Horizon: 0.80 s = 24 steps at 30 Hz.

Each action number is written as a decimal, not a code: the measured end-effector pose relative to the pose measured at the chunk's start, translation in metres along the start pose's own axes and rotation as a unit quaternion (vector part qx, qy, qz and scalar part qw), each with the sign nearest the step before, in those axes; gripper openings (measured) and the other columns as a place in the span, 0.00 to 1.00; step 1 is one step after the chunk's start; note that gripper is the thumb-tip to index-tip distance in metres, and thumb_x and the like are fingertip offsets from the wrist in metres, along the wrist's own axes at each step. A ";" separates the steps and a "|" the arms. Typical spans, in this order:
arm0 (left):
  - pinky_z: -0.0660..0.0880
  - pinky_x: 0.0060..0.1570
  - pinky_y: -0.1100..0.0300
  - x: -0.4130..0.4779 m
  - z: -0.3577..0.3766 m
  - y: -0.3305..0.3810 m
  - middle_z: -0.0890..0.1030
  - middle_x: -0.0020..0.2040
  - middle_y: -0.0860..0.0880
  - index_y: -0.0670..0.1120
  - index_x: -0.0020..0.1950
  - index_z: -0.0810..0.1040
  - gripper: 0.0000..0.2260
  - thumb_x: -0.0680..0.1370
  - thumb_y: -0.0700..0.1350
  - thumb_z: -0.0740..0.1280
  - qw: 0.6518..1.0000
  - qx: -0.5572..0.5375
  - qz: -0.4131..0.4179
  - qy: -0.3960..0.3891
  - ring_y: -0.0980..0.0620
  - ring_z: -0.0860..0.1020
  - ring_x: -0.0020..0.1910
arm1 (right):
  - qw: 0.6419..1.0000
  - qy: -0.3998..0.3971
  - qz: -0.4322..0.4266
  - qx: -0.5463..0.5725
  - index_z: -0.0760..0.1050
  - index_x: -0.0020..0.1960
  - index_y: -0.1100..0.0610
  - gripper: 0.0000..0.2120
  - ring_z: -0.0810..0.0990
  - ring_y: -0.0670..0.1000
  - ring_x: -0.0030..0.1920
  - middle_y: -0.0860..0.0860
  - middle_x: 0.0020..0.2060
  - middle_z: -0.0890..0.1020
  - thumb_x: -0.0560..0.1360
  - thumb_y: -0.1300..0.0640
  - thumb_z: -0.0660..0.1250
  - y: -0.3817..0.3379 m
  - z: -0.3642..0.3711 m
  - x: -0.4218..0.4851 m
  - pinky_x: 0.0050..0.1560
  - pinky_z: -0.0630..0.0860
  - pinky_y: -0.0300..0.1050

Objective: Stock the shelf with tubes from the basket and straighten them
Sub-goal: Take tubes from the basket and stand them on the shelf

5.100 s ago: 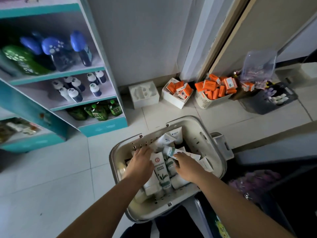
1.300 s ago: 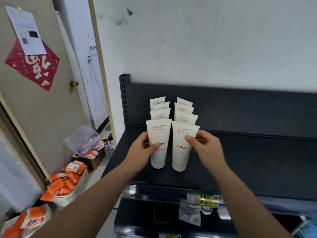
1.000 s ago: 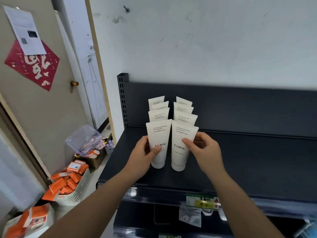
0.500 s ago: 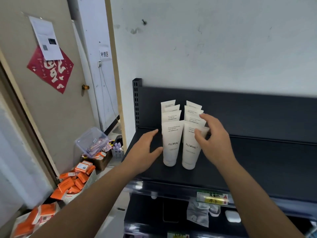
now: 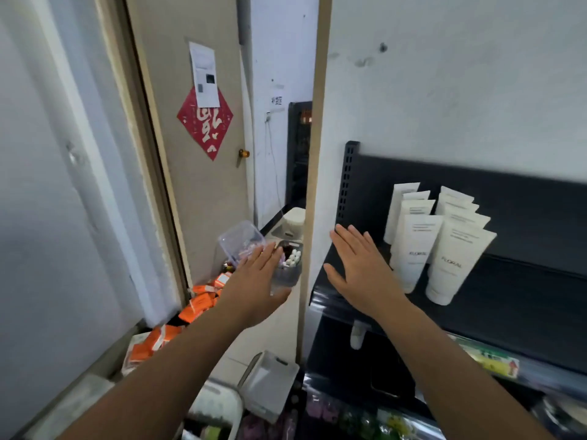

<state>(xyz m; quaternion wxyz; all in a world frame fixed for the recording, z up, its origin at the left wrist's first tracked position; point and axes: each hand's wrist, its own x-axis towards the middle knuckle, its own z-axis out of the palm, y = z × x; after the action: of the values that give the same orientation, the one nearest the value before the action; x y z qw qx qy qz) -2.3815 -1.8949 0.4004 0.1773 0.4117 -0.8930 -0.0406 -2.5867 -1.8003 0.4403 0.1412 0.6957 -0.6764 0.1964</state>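
Note:
Two rows of white "FLORAL" tubes stand cap-down on the black shelf; the front left tube and front right tube are side by side, with several more behind them. My right hand hovers flat with fingers spread, left of the tubes, over the shelf's left end, touching nothing. My left hand is flat and empty too, off the shelf to the left, above the floor. A corner of the pale basket shows at the bottom, its contents hidden.
A wooden post runs between my hands. Orange boxes lie on the floor by the door. A clear plastic box sits on a dark bin of small bottles. A lower shelf with packets is below.
Both hands have let go of the front tubes and drawn back to the left. My view has swung left, so the shelf now sits at the right.

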 end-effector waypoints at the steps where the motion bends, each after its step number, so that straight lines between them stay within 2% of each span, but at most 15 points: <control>1: 0.44 0.76 0.54 -0.011 -0.002 -0.014 0.45 0.80 0.51 0.50 0.80 0.45 0.36 0.78 0.62 0.58 1.000 0.013 -0.011 0.002 0.51 0.44 0.79 | 1.000 -0.013 -0.013 0.004 0.52 0.79 0.56 0.30 0.48 0.50 0.79 0.51 0.79 0.55 0.82 0.45 0.55 -0.012 0.007 0.002 0.74 0.36 0.43; 5: 0.45 0.76 0.52 -0.061 -0.013 -0.061 0.45 0.80 0.50 0.49 0.80 0.45 0.35 0.79 0.60 0.58 0.997 0.038 -0.067 -0.001 0.50 0.44 0.79 | 0.996 -0.051 -0.056 0.039 0.53 0.79 0.57 0.30 0.49 0.51 0.79 0.52 0.79 0.56 0.81 0.45 0.55 -0.061 0.036 0.008 0.75 0.38 0.43; 9: 0.45 0.75 0.53 -0.117 -0.015 -0.101 0.43 0.80 0.51 0.49 0.80 0.45 0.35 0.79 0.59 0.58 0.989 0.052 -0.134 -0.018 0.50 0.44 0.79 | 0.989 -0.090 -0.102 0.060 0.55 0.78 0.58 0.33 0.52 0.52 0.78 0.53 0.78 0.59 0.78 0.41 0.49 -0.110 0.067 0.012 0.78 0.47 0.48; 12: 0.45 0.76 0.51 -0.155 -0.011 -0.123 0.44 0.80 0.51 0.49 0.80 0.46 0.35 0.79 0.58 0.59 0.982 0.032 -0.186 -0.024 0.50 0.44 0.79 | 0.981 -0.112 -0.143 0.068 0.56 0.78 0.59 0.31 0.53 0.54 0.78 0.54 0.77 0.60 0.79 0.45 0.55 -0.138 0.090 0.011 0.78 0.50 0.51; 17: 0.45 0.77 0.52 -0.218 0.020 -0.146 0.43 0.80 0.51 0.50 0.80 0.45 0.35 0.80 0.59 0.58 0.963 0.020 -0.260 -0.059 0.51 0.43 0.79 | 0.965 -0.138 -0.209 0.073 0.55 0.78 0.60 0.30 0.53 0.53 0.78 0.54 0.78 0.58 0.81 0.50 0.59 -0.178 0.122 0.004 0.73 0.38 0.41; 18: 0.44 0.76 0.53 -0.228 0.027 -0.149 0.42 0.80 0.52 0.50 0.80 0.44 0.35 0.80 0.60 0.57 0.958 0.017 -0.277 -0.072 0.51 0.42 0.79 | 0.961 -0.152 -0.218 0.074 0.55 0.78 0.61 0.30 0.53 0.54 0.78 0.55 0.78 0.58 0.81 0.50 0.58 -0.185 0.130 0.002 0.74 0.39 0.42; 21: 0.45 0.77 0.52 -0.255 0.049 -0.157 0.41 0.80 0.51 0.49 0.80 0.43 0.35 0.80 0.60 0.56 0.941 0.006 -0.321 -0.109 0.50 0.42 0.79 | 0.947 -0.187 -0.249 0.082 0.59 0.76 0.63 0.31 0.58 0.59 0.77 0.59 0.76 0.62 0.79 0.47 0.55 -0.199 0.158 -0.004 0.76 0.51 0.51; 24: 0.45 0.77 0.52 -0.281 0.070 -0.160 0.42 0.80 0.50 0.49 0.80 0.43 0.35 0.80 0.59 0.57 0.922 -0.021 -0.364 -0.127 0.50 0.42 0.78 | 0.931 -0.223 -0.276 0.092 0.61 0.75 0.63 0.28 0.61 0.59 0.75 0.59 0.74 0.65 0.80 0.49 0.59 -0.211 0.185 -0.015 0.76 0.54 0.51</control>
<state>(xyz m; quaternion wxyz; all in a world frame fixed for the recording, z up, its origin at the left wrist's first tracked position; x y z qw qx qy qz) -2.1225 -1.7948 0.2207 0.0440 0.6960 -0.6954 -0.1732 -2.3612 -1.8627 0.2842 -0.0290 0.8906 -0.4509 0.0512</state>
